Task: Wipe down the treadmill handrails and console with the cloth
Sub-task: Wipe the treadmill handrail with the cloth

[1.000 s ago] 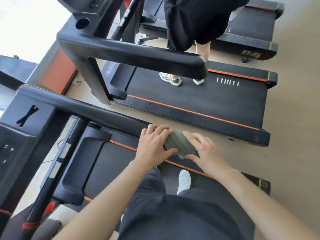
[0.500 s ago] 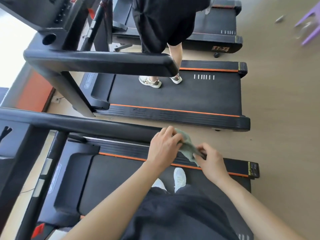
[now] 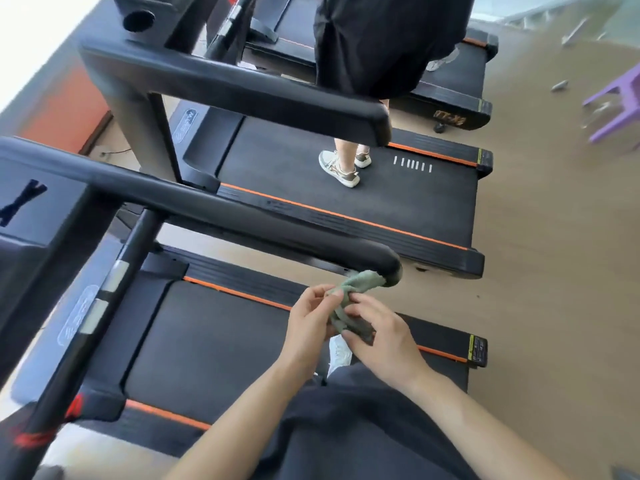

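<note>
A bunched green cloth (image 3: 356, 287) hangs just below the rounded end of my treadmill's black right handrail (image 3: 242, 220). My left hand (image 3: 308, 323) pinches the cloth's upper part from the left. My right hand (image 3: 377, 341) grips its lower part from the right, fingers curled over it. The cloth's top touches the underside of the handrail tip. A corner of the console (image 3: 31, 209) shows at the far left. The treadmill belt (image 3: 207, 341) lies below my hands.
A second treadmill (image 3: 346, 202) stands parallel beyond mine, with a person in black shorts (image 3: 381, 39) and pale sneakers on its belt. A third treadmill is farther back. A purple stool (image 3: 620, 109) sits on the wooden floor at right.
Both hands came off the handrail end with the cloth and now bunch it between them just below the tip. The camera view has swung left and tilted.
</note>
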`<act>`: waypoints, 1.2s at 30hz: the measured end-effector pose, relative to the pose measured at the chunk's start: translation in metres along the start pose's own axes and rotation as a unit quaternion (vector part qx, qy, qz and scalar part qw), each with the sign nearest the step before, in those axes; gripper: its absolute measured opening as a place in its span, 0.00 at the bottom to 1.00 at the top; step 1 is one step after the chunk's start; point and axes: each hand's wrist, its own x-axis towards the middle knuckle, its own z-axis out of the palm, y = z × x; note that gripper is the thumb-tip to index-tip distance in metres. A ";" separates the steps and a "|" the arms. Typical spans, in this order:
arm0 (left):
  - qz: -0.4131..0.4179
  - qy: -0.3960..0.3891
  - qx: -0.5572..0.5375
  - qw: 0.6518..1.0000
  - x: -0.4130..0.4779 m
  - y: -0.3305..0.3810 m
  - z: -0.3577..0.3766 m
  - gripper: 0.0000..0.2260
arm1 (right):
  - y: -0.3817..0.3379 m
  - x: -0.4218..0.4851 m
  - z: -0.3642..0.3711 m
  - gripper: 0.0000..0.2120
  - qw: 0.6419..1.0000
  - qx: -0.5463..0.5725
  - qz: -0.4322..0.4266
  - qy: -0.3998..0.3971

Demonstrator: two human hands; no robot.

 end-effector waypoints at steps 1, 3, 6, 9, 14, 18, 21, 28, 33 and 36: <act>-0.008 0.005 -0.017 1.000 -0.001 -0.002 -0.012 0.06 | -0.006 0.001 0.006 0.18 1.000 -0.004 -0.007 -0.025; -0.022 0.018 -0.037 0.999 0.001 -0.003 -0.027 0.07 | -0.014 0.004 0.006 0.20 0.997 0.000 -0.008 -0.073; -0.024 0.075 -0.108 0.991 0.004 -0.002 -0.057 0.07 | -0.028 0.022 0.010 0.19 0.996 -0.016 -0.039 -0.079; -0.009 0.132 -0.185 0.974 0.015 0.005 -0.088 0.06 | -0.037 0.060 0.014 0.15 0.993 -0.088 -0.081 0.011; 0.025 0.194 -0.290 0.937 0.041 0.025 -0.126 0.07 | -0.055 0.138 0.025 0.20 0.973 -0.195 -0.121 0.031; 0.073 0.222 -0.334 0.913 0.068 0.047 -0.139 0.07 | -0.072 0.182 0.037 0.30 0.955 -0.281 -0.072 -0.067; 0.094 0.232 -0.362 0.898 0.085 0.065 -0.145 0.06 | -0.078 0.207 0.042 0.31 0.943 -0.301 -0.039 -0.138; 0.171 0.235 -0.287 0.913 0.099 0.087 -0.143 0.16 | -0.069 0.212 0.038 0.28 0.953 -0.221 0.010 -0.207; 0.171 0.285 -0.225 0.916 0.117 0.087 -0.147 0.18 | -0.069 0.215 0.037 0.28 0.951 -0.217 0.014 -0.218; 0.164 0.308 -0.263 0.899 0.124 0.098 -0.154 0.13 | -0.069 0.215 0.038 0.28 0.951 -0.222 0.011 -0.214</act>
